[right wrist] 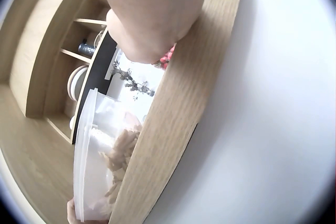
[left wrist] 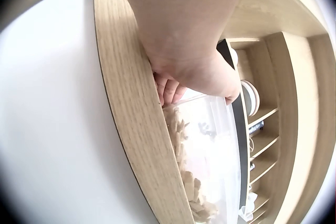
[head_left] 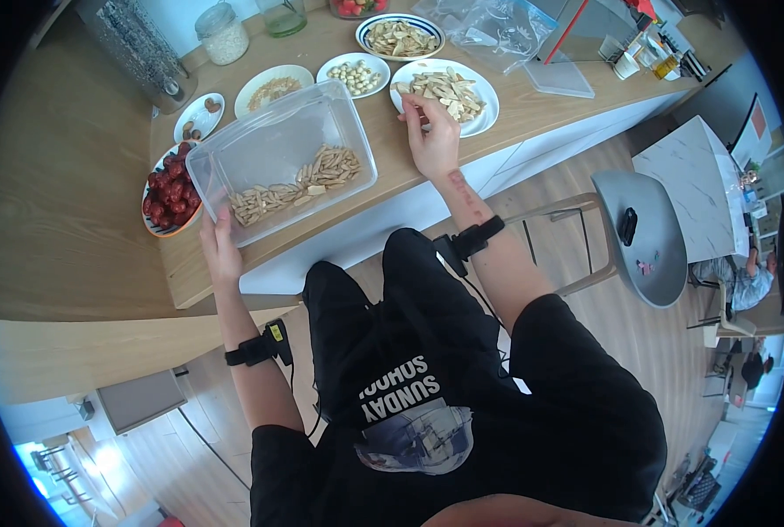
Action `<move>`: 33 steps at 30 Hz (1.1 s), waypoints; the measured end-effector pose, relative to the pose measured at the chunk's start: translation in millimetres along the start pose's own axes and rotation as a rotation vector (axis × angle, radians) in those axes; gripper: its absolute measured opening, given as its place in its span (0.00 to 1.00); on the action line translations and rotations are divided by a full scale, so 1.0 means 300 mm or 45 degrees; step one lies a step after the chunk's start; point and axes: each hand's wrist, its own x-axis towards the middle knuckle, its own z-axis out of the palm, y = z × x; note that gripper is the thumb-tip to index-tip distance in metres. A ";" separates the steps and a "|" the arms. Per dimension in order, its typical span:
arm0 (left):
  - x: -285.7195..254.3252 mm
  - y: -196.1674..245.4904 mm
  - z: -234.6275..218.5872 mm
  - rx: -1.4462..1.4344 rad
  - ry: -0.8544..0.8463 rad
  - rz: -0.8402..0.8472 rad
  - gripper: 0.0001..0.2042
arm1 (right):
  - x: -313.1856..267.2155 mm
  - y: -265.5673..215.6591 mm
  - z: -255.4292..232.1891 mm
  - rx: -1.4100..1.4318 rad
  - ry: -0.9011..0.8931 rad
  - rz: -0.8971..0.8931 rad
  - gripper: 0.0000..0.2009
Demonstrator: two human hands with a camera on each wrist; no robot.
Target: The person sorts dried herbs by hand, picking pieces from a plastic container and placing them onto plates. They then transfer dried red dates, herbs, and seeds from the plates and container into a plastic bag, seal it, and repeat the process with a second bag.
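My left hand grips the near left corner of a clear plastic box, thumb up at the rim. Pale brown stick-like dried pieces are gathered along the box's near side. In the left wrist view, fingers curl below the thumb at the box's end. My right hand reaches over the left rim of a white plate heaped with pale dried slices. Its thumb and fingers come together there, a pale slice at the tips. The right wrist view hides these fingertips behind the hand.
Red dates fill a bowl left of the box. Behind stand small dishes of nuts, pale grains and white round pieces, a patterned bowl, a glass jar and plastic bags. A grey chair stands right.
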 end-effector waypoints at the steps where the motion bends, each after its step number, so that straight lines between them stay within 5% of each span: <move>1: -0.003 0.011 -0.003 -0.026 -0.034 -0.072 0.24 | 0.000 -0.001 -0.002 0.001 0.002 0.002 0.06; 19: -0.004 0.037 0.018 -0.041 0.013 0.040 0.24 | 0.003 0.011 -0.015 -0.196 -0.054 0.066 0.10; 24: -0.006 0.032 0.009 0.006 -0.006 0.036 0.24 | 0.000 0.024 0.007 -0.044 0.124 0.057 0.08; 33: -0.005 0.025 0.007 0.004 -0.003 0.020 0.24 | 0.009 0.044 -0.005 -0.054 0.109 0.119 0.07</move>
